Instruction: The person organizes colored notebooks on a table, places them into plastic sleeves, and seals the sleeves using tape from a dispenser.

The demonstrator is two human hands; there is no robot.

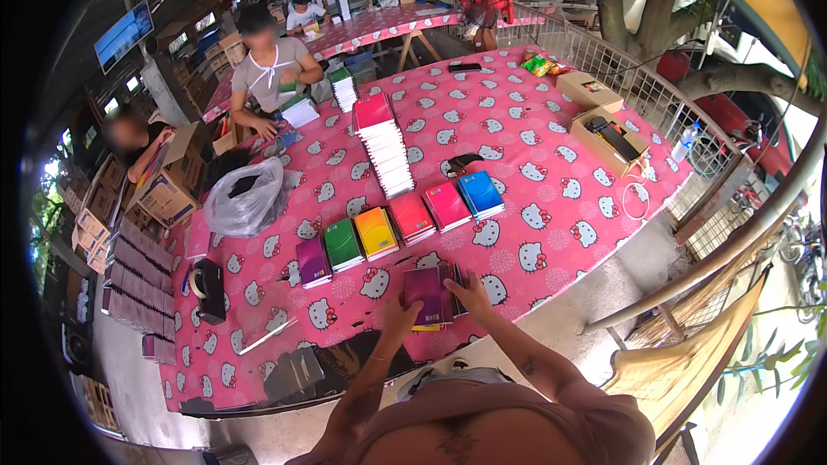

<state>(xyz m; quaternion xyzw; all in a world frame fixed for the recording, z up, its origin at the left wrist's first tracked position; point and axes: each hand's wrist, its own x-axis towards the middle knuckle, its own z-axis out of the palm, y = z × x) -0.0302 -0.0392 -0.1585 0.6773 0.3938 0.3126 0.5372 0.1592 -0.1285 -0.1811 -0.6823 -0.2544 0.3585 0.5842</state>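
Near the front edge of the table, my left hand (399, 317) grips the left side of a purple notebook (422, 286), thumb on its cover. My right hand (469, 294) closes on the right side of the same small stack, where a dark spiral edge shows. A bit of yellow cover peeks out beneath the purple one. Beyond my hands runs a row of spiral notebook piles: purple (314, 262), green (343, 244), yellow (376, 233), coral red (412, 217), pink (446, 206) and blue (481, 194). Behind them rises a tall stack of red-topped notebooks (389, 159).
A black tape dispenser (208, 290) and a clear plastic bag (245, 198) are on the left of the pink patterned tablecloth (534, 215). Notebook stacks (138, 280) stand past the left edge. An open cardboard box (608, 142) lies far right. Across the table a co-worker (271, 77) handles notebooks.
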